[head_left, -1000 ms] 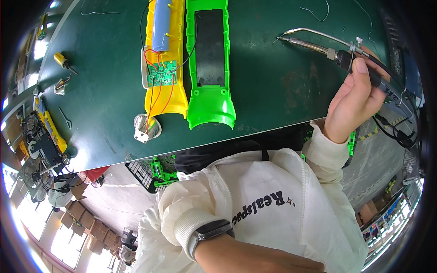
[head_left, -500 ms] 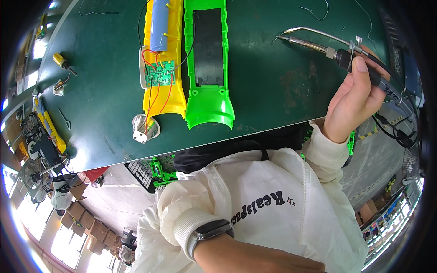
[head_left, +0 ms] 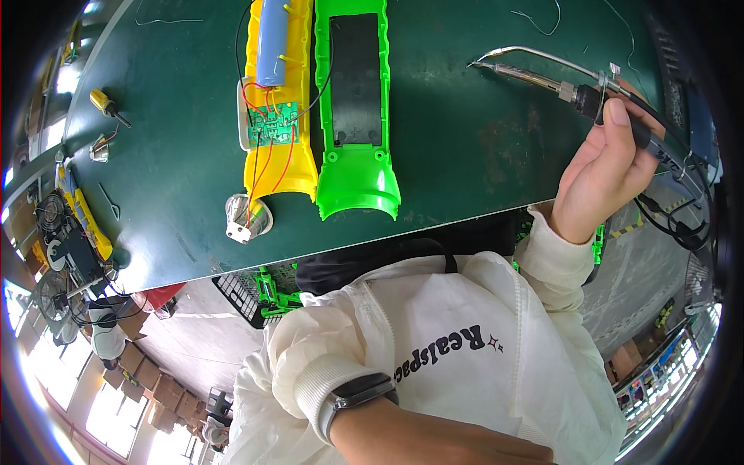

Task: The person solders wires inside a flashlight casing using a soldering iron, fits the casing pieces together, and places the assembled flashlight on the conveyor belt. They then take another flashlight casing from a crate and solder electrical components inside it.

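My right hand (head_left: 608, 163) is closed around the black handle of a soldering iron (head_left: 593, 101), over the right part of the green table. A thin bent metal feed tube (head_left: 527, 51) runs along the iron, and both tips meet just above the tabletop. My left hand (head_left: 465, 442) lies low across my body, below a dark wristwatch; its fingers are hidden. Away from both hands lies a yellow housing half (head_left: 298, 167) with a blue cylindrical cell (head_left: 271, 43) and a green circuit board (head_left: 273, 125). Wires run from it to a silver reflector cup (head_left: 249, 218).
Beside the yellow half lies a green housing half (head_left: 358, 182) with a black panel (head_left: 355, 81). At the left are a yellow-handled tool (head_left: 105, 102), a small metal lamp part (head_left: 100, 149) and a yellow-blue tool (head_left: 84, 213). Below the table edge stands a black crate (head_left: 240, 298) with green parts.
The soldering iron and my right hand have shifted very slightly. My left hand and the parts on the table stay where they were.
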A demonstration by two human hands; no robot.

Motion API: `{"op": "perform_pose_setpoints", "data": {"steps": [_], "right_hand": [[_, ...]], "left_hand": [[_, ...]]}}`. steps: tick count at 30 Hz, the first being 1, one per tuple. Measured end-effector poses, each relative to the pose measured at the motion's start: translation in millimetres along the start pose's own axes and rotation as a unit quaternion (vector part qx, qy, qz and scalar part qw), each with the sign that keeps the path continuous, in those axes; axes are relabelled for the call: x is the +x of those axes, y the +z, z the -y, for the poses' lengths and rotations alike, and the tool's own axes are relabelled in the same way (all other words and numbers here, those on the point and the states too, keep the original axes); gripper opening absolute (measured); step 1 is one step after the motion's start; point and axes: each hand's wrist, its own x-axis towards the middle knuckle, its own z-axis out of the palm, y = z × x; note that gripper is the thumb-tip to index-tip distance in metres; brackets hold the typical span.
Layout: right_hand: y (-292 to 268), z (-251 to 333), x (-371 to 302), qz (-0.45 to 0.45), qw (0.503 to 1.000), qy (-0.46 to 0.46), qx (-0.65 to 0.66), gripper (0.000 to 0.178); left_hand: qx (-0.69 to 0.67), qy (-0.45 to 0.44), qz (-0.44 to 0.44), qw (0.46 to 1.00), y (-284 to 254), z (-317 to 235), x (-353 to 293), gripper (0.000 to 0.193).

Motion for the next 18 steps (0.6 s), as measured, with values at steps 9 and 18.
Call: {"op": "perform_pose_setpoints", "data": {"steps": [9,18], "right_hand": [[0,0,1,-0.001,1.0,-0.002,0.027,0.022],[-5,0,4,0.001,0.999,0.026,0.041,0.02]], "left_hand": [[0.015,-0.003,0.011,1.0,-2,0,0,0.019],[0.249,-0.042,0.116,0.961,-58,-12,11,0.019]]}}
